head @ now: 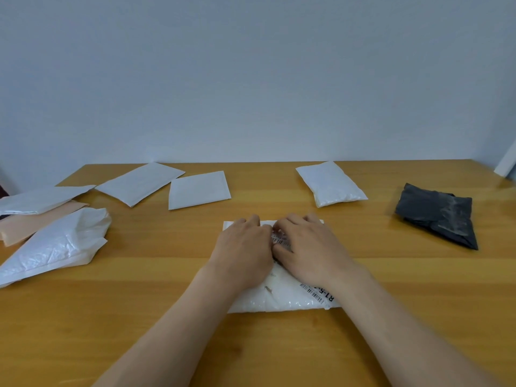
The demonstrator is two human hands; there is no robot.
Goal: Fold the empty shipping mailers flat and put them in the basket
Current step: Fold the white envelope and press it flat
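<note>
Yr left hand (243,247) & right hand (310,247) press flat-fingered, gripping nothing, on white mailer (287,301), table (405,303) centre. Prob. light, soft, slick — take hold at far corners, not the middle.

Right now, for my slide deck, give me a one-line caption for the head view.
Left hand and right hand press a white mailer on a wooden table, other mailers around.

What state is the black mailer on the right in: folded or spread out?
Folded: the black mailer is a compact bundle with overlapping layers and creases visible.
</note>
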